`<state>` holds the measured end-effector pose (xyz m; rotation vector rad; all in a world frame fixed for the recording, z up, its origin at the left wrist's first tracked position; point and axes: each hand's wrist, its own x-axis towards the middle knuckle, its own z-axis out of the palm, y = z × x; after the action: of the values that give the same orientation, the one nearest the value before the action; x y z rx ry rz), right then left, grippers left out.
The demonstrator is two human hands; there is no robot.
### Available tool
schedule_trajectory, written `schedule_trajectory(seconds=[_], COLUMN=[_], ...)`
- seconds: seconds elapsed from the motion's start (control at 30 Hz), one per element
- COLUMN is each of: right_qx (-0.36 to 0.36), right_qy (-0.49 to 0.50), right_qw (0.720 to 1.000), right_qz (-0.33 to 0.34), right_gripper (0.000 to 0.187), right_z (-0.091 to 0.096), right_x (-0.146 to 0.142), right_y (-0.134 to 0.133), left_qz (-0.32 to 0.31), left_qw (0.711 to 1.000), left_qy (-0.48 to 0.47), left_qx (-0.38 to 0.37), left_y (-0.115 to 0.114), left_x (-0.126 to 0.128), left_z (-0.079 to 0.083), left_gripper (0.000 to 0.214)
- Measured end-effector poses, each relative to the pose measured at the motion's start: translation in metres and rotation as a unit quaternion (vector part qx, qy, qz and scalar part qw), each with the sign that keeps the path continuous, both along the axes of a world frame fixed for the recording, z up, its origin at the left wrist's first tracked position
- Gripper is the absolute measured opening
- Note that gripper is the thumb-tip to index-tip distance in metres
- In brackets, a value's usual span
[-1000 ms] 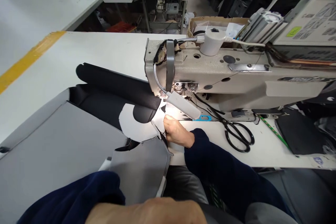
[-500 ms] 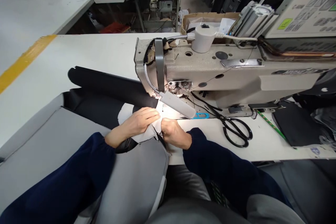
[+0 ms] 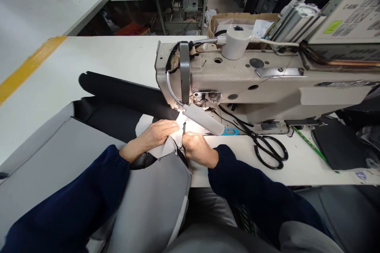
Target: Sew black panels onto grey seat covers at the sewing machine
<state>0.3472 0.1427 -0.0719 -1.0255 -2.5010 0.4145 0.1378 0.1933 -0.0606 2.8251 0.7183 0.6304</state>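
Carefully, both hands are working on layered material just in front of the needle of a beige industrial sewing machine (image 3: 237,83). The left hand (image 3: 156,136) is lying flat, its fingers (image 3: 169,126) pressed together on a white backing sheet (image 3: 158,152), while the right hand (image 3: 197,149) is curling, its fingertips (image 3: 187,138) pinching the sheet's edge. A grey padded panel (image 3: 151,201) is spreading toward the person, with a black padded roll (image 3: 118,91) behind it. Steady, even pressure near the needle seems to matter most for keeping these layers aligned.
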Motion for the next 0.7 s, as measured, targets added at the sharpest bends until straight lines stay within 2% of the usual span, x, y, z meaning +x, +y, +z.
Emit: schedule_trajectory(seconds=[0.23, 0.43, 0.53, 0.6, 0.7], right_qx=[-0.008, 0.013, -0.003, -0.022, -0.070], right_qy=[0.027, 0.032, 0.054, 0.084, 0.144], right_qw=[0.999, 0.998, 0.997, 0.996, 0.987], right_qz=[-0.028, -0.052, -0.046, -0.030, -0.015], right_gripper=[0.018, 0.015, 0.017, 0.019, 0.023], right_z=[-0.005, -0.019, -0.022, -0.019, -0.010], right_x=[0.006, 0.013, 0.018, 0.022, 0.027], right_y=[0.012, 0.024, 0.030, 0.032, 0.030], left_qz=[0.017, 0.022, 0.025, 0.072, 0.181], left_qw=[0.999, 0.999, 0.997, 0.993, 0.969], left_qy=[0.035, 0.047, 0.064, 0.066, 0.091], left_qx=[-0.017, 0.001, -0.024, -0.061, -0.140], left_y=[0.013, 0.023, 0.027, 0.021, -0.002], left_x=[0.008, 0.011, 0.012, 0.014, 0.017], left_z=[0.004, -0.003, 0.004, 0.017, 0.037], left_gripper=[0.038, 0.039, 0.039, 0.039, 0.033])
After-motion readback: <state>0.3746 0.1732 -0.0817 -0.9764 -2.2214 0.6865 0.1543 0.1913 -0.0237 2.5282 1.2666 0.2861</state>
